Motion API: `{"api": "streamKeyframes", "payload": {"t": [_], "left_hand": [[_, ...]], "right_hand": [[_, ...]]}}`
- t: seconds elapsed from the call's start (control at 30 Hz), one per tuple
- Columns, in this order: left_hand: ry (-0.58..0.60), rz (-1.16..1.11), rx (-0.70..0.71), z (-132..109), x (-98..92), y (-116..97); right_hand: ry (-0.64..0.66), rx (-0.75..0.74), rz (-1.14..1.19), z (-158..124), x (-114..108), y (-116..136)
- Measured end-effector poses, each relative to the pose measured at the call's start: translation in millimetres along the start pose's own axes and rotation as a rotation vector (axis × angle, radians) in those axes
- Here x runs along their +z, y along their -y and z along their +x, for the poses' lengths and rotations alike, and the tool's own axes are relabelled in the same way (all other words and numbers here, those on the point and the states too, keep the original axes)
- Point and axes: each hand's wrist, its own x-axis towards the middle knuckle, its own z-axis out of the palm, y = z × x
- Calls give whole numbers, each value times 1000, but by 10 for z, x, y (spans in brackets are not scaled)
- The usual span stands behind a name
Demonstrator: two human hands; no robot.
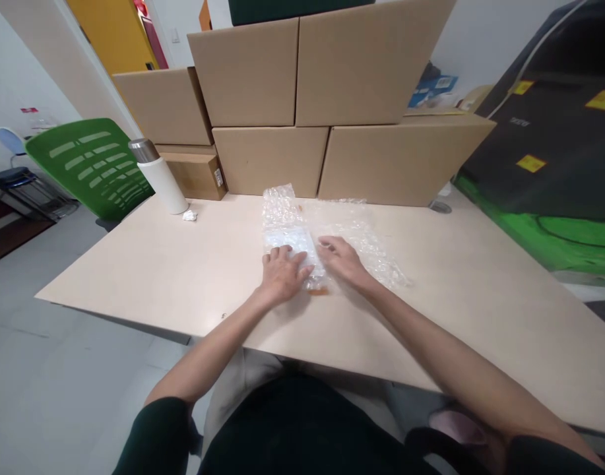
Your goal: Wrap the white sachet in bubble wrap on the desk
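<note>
A sheet of clear bubble wrap (376,254) lies spread on the table, with a second strip running up toward the boxes. On it rests a flat, pale blue-white packet (293,239), whose contents I cannot make out. My left hand (282,274) lies over the packet's lower left part, fingers spread and pressing down. Beside the packet's right edge is my right hand (342,260), its fingers bent and slightly apart, above the wrap; no grip on anything shows. A brownish-orange strip (317,291) shows at the wrap's near edge.
Stacked cardboard boxes (270,161) line the back of the table (183,270). At the back left stand a white bottle (163,185) and a crumpled white scrap (190,216). A green chair (97,165) is beyond the left edge; a large black case (554,145) is at the right.
</note>
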Motion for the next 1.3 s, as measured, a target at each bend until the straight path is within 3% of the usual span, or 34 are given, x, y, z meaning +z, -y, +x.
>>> {"api": "streamKeyframes", "payload": {"t": [0.03, 0.1, 0.17, 0.23, 0.3, 0.37, 0.47, 0.53, 0.63, 0.77, 0.93, 1.03, 1.1, 1.3], "left_hand": [[5, 22, 8, -1, 8, -8], [-18, -8, 1, -9, 21, 24], [-138, -125, -84, -22, 24, 120], [-288, -367, -236, -39, 7, 248], [-336, -753, -394, -59, -36, 356], [-303, -1132, -487, -76, -97, 398], [-355, -1358, -443, -75, -184, 298], [-374, -1326, -314, -40, -212, 145], [-301, -1157, -68, 82, -178, -127], [-193, -838, 205, 330, 12, -438], [-20, -381, 238, 547, 356, -713], [41, -200, 268, 582, 497, -814], [54, -111, 299, 587, 552, -843], [-4, -9, 365, 585, 644, -813]], "right_hand": [[-20, -91, -122, 11, 12, 4], [64, -215, -306, 31, 87, 27], [201, -256, -434, 43, 190, 62], [251, -253, -508, 44, 269, 101], [244, -236, -519, 33, 293, 137], [251, -210, -470, 15, 262, 163], [268, -135, -274, -20, 148, 179], [271, -65, -73, -40, 50, 169], [255, 18, 201, -52, -134, 113], [112, -16, 158, -22, -488, -74], [-178, -179, -310, -1, -919, -447], [-256, -109, -413, -24, -1020, -613], [-281, -4, -308, -19, -1040, -665], [-289, 305, 355, 213, -1073, -580]]}}
